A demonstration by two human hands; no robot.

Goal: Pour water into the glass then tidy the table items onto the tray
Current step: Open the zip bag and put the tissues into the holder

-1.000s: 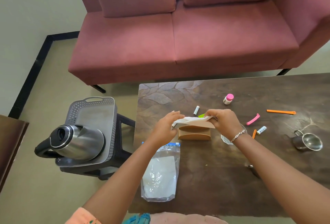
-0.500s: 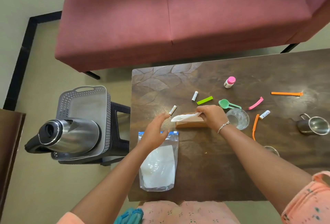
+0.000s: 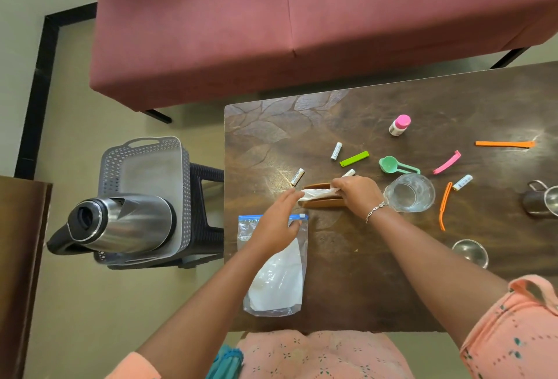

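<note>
A brown napkin holder stands on the dark table with white napkins in its slot. My right hand presses down on the napkins, fingers closed on them. My left hand hovers flat and open just left of the holder, above a zip bag of white powder. A clear glass with water stands right of my right hand. The grey tray sits on a stool left of the table, holding a steel kettle.
Scattered on the table: small white tubes, a green clip, a teal scoop, a pink clip, orange clips, a pink-capped bottle, a steel mug, a second glass. A red sofa stands beyond.
Both hands held the napkins above the holder; now the napkins sit in the holder, my left hand has let go and moved left, and my right hand stays on them.
</note>
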